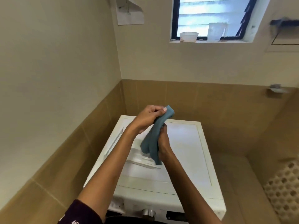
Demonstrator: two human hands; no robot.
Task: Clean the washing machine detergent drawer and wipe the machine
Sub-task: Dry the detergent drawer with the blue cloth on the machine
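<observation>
Room: corner with cream walls above a band of tan tiles; a window [210, 13] sits at the upper right of the frame, with a white tub [188, 36] and a clear container [216, 31] on its sill.
Washing machine [182, 151]: white, at lower centre of the frame, seen from above; its knob [148, 212] shows at the bottom edge.
Cloth [155, 135]: blue-green, bunched into a long roll and held in the air at mid-frame, above the machine's top.
Left hand [148, 118]: fingers and thumb curled tight round the cloth's upper end.
Right hand [164, 143]: closed round the cloth lower down, with the loose end hanging below it.
Drawer parts [142, 159]: white plastic pieces lie on the left half of the machine's top, just under the cloth. They are blurred, so I judge rather than see that they are the detergent drawer, taken out.
Long strip [114, 143]: another white piece lies near the top's left edge.
Step in hand: the two-handed grip looks like twisting or folding the cloth ready for wiping.
Done: the drawer seems to be out of its slot.
Left: whether the parts are clean cannot be told; wiping the top and front, and putting the drawer back, appear still to do.
</observation>
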